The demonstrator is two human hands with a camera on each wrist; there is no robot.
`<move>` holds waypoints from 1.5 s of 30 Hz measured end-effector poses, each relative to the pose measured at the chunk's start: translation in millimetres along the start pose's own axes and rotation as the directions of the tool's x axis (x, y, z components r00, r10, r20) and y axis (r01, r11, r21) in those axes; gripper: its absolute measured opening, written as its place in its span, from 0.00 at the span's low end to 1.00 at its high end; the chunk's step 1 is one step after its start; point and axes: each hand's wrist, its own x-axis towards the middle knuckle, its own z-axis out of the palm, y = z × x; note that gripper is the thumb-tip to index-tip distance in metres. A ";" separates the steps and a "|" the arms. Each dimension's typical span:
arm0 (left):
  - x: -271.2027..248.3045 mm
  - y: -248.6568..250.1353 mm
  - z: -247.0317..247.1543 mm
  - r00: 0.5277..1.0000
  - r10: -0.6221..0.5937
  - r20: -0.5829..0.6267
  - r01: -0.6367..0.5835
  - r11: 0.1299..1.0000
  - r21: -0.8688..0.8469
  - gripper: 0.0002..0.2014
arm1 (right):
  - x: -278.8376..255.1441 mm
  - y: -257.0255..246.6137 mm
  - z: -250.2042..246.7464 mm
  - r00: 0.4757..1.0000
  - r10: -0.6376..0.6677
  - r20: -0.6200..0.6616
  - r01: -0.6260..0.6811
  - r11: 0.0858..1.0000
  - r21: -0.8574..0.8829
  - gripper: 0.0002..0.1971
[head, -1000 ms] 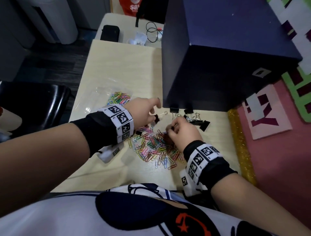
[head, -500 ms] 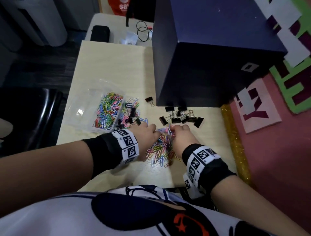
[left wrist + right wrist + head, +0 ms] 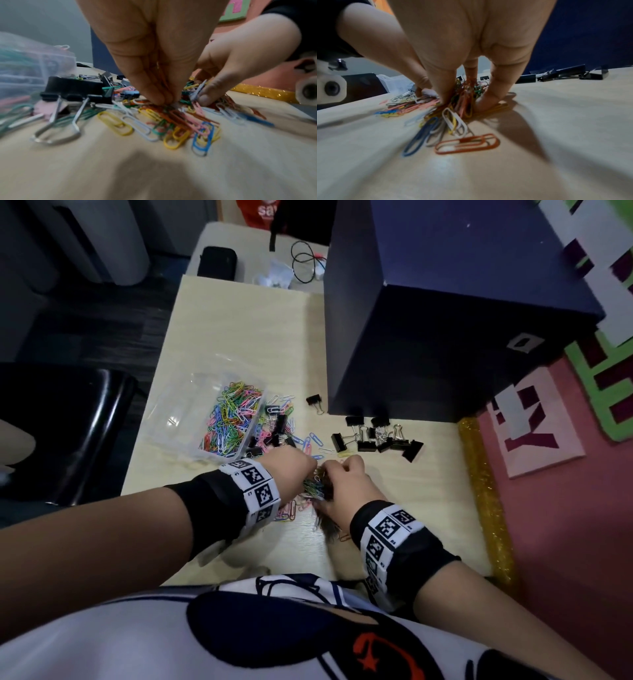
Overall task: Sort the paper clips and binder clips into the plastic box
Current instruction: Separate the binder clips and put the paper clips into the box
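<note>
- While both hands meet over the loose paper clips (image 3: 310,491), left hand (image 3: 291,474) pinches some with bunched fingertips (image 3: 159,100); right hand (image 3: 346,487) grasps an upright bunch (image 3: 465,100).
- Dark blue box (image 3: 445,337) stands beyond the hands; black binder clips (image 3: 380,438) lie along its base, more mixed with clips just ahead of left hand.
- Plastic box (image 3: 178,419) ahead-left of left hand holds coloured paper clips in one compartment.
- Clips beneath the palms hidden; wrist views blurred.
</note>
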 end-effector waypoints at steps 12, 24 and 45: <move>-28.0 -55.0 -39.9 0.886 -0.229 -0.404 0.111 0.949 -0.294 0.09 | 21.5 -6.7 -32.0 0.994 0.037 -0.108 -0.040 0.999 -0.033 0.14; -48.5 -121.8 -28.6 0.766 -0.490 -0.415 0.319 0.851 -0.417 0.17 | 41.4 -39.7 -51.4 0.998 0.057 -0.019 -0.058 0.995 -0.081 0.14; -41.2 -108.6 -18.8 0.851 -0.414 -0.324 0.286 0.882 -0.376 0.19 | 64.1 -84.7 -58.2 0.973 -0.099 -0.210 0.129 0.982 0.137 0.17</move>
